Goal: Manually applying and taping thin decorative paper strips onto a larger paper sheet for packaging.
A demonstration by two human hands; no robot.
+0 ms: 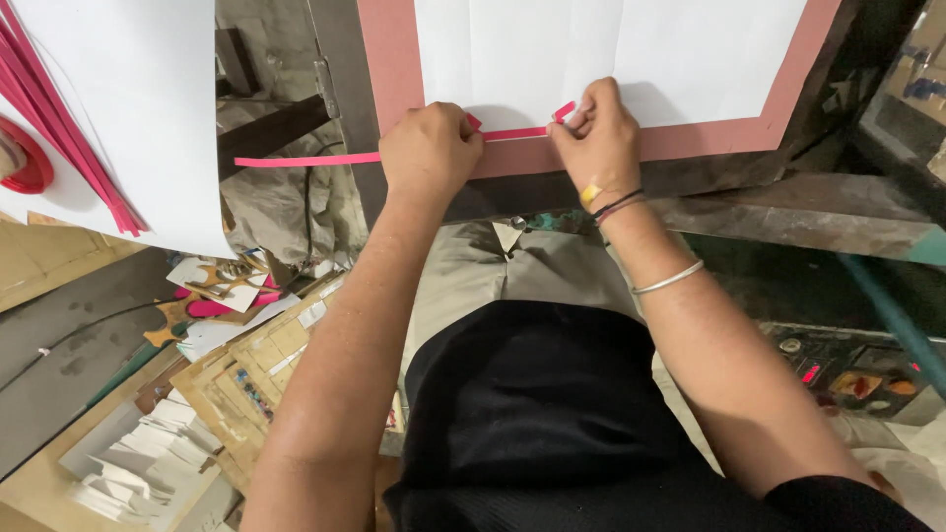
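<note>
Head view: a thin pink paper strip is pinched flat by the left hand and right hand, lying left-to-right along the white sheet's lower edge, its free tail extending left

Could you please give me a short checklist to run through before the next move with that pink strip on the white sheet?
1. Strip held by both hands: ok. The left hand and right hand both pinch the pink strip.
2. Strip along the lower edge of the white sheet: ok, roughly level.
3. Strip end at the right fingertips flat: not ok, it curls up.
4. Loose tail left of the board supported: not ok, it hangs free.
5. Adhesive under the strip: cannot tell.
</note>
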